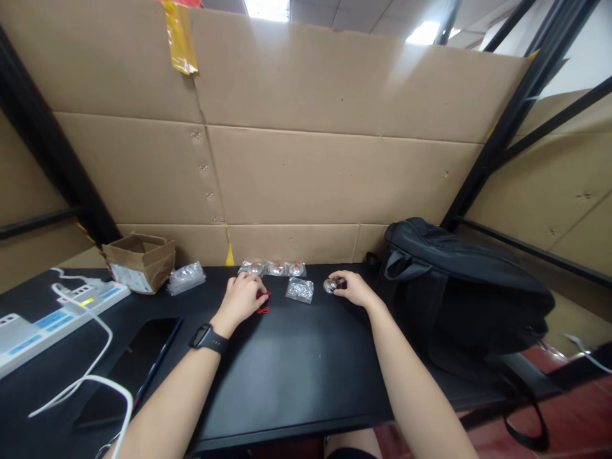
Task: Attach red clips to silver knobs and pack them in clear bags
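Observation:
My left hand, with a watch on its wrist, is low over the table with fingers curled down onto a thin red cord. Part of the cord sticks out past the fingertips. Farther right, my right hand has its thumb and fingers closed around a small, round, shiny metal piece, which is at the tabletop. Between the hands lies a clear plastic bag, crinkled and flat. Just behind are several clear-wrapped round silvery pieces with red bits, set in a row against the cardboard.
A black backpack stands at the right. On the left are an open cardboard box, a stack of clear bags, a white power strip with white cables, and a dark tablet-like slab. A cardboard wall closes the back.

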The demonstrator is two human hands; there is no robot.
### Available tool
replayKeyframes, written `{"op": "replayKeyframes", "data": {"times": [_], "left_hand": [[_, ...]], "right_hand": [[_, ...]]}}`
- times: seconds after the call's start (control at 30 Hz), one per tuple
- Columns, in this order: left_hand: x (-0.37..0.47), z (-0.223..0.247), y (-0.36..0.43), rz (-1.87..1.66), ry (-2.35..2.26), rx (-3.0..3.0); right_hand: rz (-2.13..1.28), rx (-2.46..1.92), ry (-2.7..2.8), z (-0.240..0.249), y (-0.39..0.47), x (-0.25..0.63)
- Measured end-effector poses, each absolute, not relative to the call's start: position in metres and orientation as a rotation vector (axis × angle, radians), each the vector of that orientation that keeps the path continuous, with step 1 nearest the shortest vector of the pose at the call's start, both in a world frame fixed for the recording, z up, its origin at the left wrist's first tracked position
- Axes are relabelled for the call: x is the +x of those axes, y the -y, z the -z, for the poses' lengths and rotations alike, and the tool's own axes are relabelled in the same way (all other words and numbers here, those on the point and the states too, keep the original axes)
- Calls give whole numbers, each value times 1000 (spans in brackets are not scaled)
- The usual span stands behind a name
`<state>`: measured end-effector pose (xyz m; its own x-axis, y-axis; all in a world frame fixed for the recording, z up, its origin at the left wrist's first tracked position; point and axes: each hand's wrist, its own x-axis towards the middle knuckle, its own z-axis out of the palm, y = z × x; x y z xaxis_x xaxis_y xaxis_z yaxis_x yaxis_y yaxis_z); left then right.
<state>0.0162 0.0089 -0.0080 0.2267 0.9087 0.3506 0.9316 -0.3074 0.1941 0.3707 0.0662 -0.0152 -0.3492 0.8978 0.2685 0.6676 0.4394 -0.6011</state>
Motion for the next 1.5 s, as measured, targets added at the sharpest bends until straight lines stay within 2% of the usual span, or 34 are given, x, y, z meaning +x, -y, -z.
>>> {"op": "replayKeyframes", "data": {"times": [0.4,1.13,1.5], "left_hand": [[22,0,-4,691,1864,-2398],[19,1,-12,926,2071,-2299],[37,-6,-1,1332,1817,-2470]], "right_hand": [[-427,-1080,2003,-10,-46,343],[-743,-986,1889,-8,-40,334],[-677,-790,1850,-17,-16,289]]}}
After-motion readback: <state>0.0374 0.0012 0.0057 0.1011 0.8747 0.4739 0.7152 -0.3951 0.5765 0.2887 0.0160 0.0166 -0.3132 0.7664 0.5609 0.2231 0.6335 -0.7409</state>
